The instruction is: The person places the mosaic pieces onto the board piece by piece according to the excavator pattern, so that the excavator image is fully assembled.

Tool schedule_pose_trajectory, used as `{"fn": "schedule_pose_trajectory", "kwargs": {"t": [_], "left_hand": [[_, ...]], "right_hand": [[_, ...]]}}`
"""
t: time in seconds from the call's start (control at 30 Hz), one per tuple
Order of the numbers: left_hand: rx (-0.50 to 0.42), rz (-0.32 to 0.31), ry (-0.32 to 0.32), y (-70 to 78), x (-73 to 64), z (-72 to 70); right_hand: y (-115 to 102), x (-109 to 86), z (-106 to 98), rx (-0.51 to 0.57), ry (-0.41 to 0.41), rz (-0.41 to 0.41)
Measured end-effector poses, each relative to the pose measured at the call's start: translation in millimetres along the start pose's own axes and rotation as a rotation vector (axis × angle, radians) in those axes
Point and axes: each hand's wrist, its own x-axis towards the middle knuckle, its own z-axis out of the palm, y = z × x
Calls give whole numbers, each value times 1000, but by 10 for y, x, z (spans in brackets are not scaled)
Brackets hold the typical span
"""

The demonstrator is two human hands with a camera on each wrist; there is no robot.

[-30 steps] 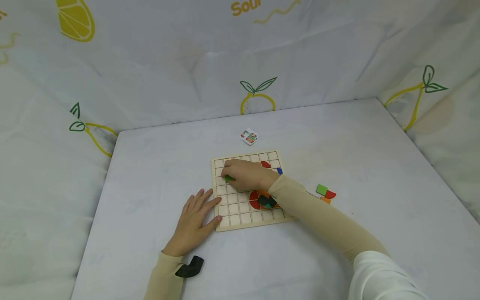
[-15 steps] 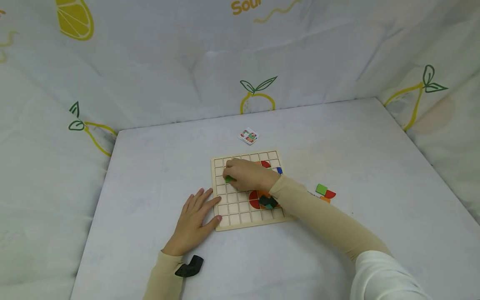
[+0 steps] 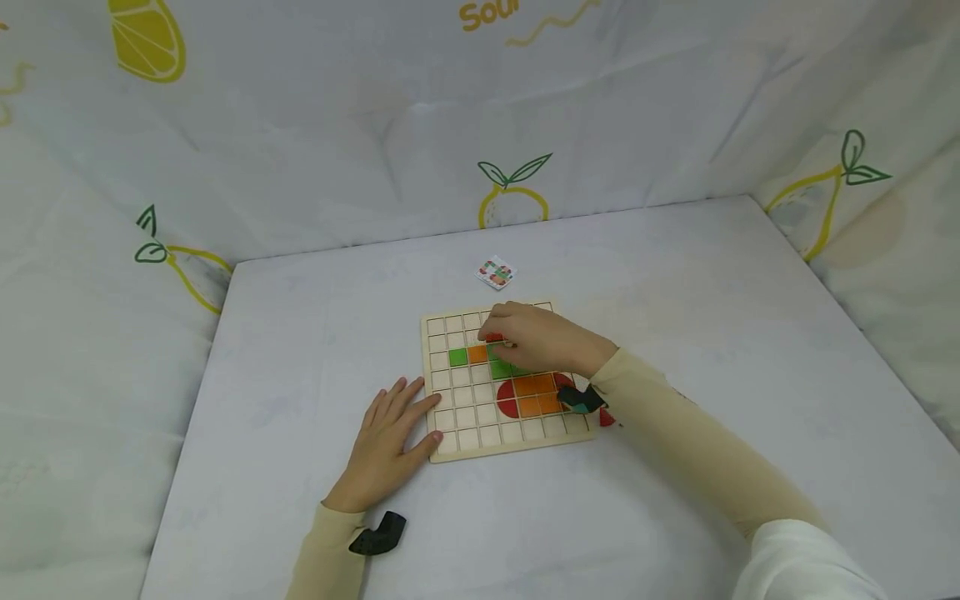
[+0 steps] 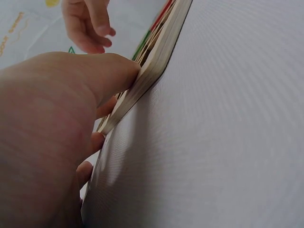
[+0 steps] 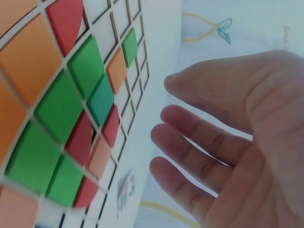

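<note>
My left hand [image 3: 386,446] lies with fingers spread at the near left side of a wooden grid board [image 3: 450,450], its thumb and fingertips on the edge. In the left wrist view the thumb [image 4: 121,71] presses the board's rim. My right hand [image 3: 536,333] hovers over the upper middle of the board. Seen from the right wrist, its fingers [image 5: 178,135] are loosely bent and apart from the thumb, with nothing between them. A green square tile [image 3: 458,357] sits in the grid beside an orange tile [image 3: 477,355]. Beyond them are a teal tile [image 5: 101,99] and red quarter-round tiles [image 5: 110,126].
A small pattern card [image 3: 496,272] lies behind the board on the white table [image 3: 300,333]. One loose red piece [image 3: 606,417] shows right of the board, partly behind the right forearm. A lemon-printed curtain [image 3: 337,150] hangs behind the table.
My right hand has let go of the green tile, which now sits in the grid, and has moved right and slightly back. The left hand has stayed at the board's edge.
</note>
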Motion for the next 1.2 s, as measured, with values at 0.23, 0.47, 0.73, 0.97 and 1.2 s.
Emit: {"fn": "schedule_pose_trajectory", "kwargs": {"t": [0.23,0.47,0.73,0.97,1.2], "left_hand": [[0,-1,7,16,-1,1],[-4,0,9,23,-3,3],[0,-2,9,20,-7,15],[-5,-1,13,19,-15,13],[-2,1,6,23,-11,10]], "right_hand": [[128,-366,-163,49,31,84],[246,-677,-247,48,46,207],[390,-974,-250,39,74,270],[455,-1197,-217,64,72,319],[501,-1420,-181,92,33,366]]}}
